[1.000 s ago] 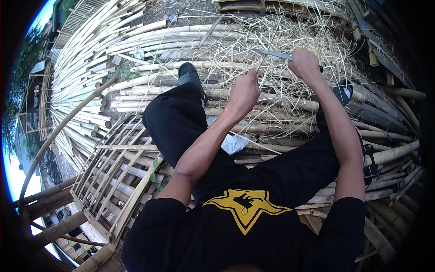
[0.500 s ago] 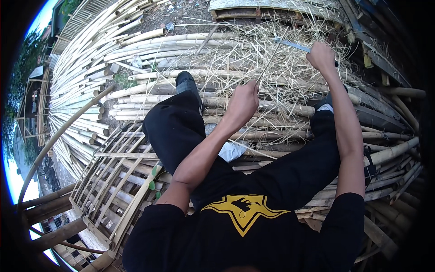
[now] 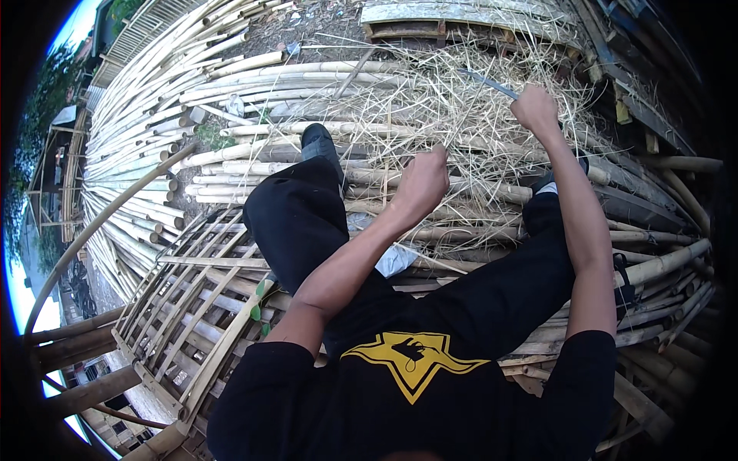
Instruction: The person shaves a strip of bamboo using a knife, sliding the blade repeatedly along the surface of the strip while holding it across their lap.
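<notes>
My right hand [image 3: 536, 109] is closed around the handle of a knife, whose narrow grey blade [image 3: 492, 83] points to the far left over the shavings. Lower and to the left, my left hand [image 3: 424, 180] is a closed fist. A thin bamboo strip [image 3: 459, 128] sticks out of it toward the far side, hard to pick out against the litter. The knife and the left fist are apart. Beneath both hands lies a heap of pale bamboo shavings [image 3: 507, 157], spread over bamboo poles.
Long bamboo poles [image 3: 254, 131] cover the ground to the left and ahead. A slatted bamboo frame [image 3: 204, 300] stands by my left leg. A wooden pallet [image 3: 469, 14] lies at the far side, with timber [image 3: 653, 100] at right. A white plastic scrap [image 3: 396, 260] lies between my legs.
My right hand, with the knife, has come slightly nearer and to the left. My left fist has shifted a little to the right and nearer to me.
</notes>
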Motion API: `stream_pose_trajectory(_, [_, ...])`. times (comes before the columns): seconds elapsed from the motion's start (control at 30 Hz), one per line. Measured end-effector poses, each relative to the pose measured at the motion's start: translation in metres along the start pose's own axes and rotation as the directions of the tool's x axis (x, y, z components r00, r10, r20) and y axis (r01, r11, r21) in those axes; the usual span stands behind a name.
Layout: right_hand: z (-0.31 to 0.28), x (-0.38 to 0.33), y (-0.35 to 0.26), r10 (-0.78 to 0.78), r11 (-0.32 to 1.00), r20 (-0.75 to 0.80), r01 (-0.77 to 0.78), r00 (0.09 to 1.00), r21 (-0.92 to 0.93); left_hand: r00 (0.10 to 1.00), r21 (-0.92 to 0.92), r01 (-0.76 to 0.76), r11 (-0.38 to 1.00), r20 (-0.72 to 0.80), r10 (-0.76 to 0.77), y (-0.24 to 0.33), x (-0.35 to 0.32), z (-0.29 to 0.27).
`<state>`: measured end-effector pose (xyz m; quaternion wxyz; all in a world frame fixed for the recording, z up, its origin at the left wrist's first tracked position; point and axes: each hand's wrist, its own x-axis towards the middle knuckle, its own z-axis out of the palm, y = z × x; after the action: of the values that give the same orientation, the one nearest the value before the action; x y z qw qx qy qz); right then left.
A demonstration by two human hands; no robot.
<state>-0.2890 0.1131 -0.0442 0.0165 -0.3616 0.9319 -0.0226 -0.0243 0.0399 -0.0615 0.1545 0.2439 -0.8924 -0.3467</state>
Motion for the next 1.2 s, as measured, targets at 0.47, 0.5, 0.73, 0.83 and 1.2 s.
stream_pose_trajectory(0.47, [-0.014, 0.016, 0.07, 0.421, 0.902, -0.12, -0.4, 0.899, 0.163, 0.998, -0.013, 0.047, 0.999, 0.047, -0.047, -0.003, -0.022, -0.02])
stream_pose_trajectory(0.5, [-0.025, 0.012, 0.085, 0.438, 0.896, -0.177, -0.412, 0.881, 0.167, 0.998, -0.045, 0.037, 0.998, 0.051, -0.035, -0.005, -0.023, -0.02])
stream_pose_trajectory(0.73, [-0.003, -0.01, 0.049, 0.254, 0.663, 0.209, -0.327, 0.944, 0.673, 0.997, -0.149, 0.08, 0.986, 0.0, -0.081, -0.006, -0.009, -0.026])
stream_pose_trajectory(0.83, [-0.024, -0.051, -0.025, -0.003, 0.433, 0.405, -0.363, 0.914, 0.825, 0.983, -0.243, 0.18, 0.953, 0.079, -0.166, 0.001, 0.002, -0.03])
stream_pose_trajectory(1.2, [-0.059, -0.055, -0.083, -0.218, 0.138, 0.243, -0.216, 0.945, 0.966, 0.958, -0.757, 0.266, 0.596, 0.275, -0.078, 0.022, 0.009, -0.05])
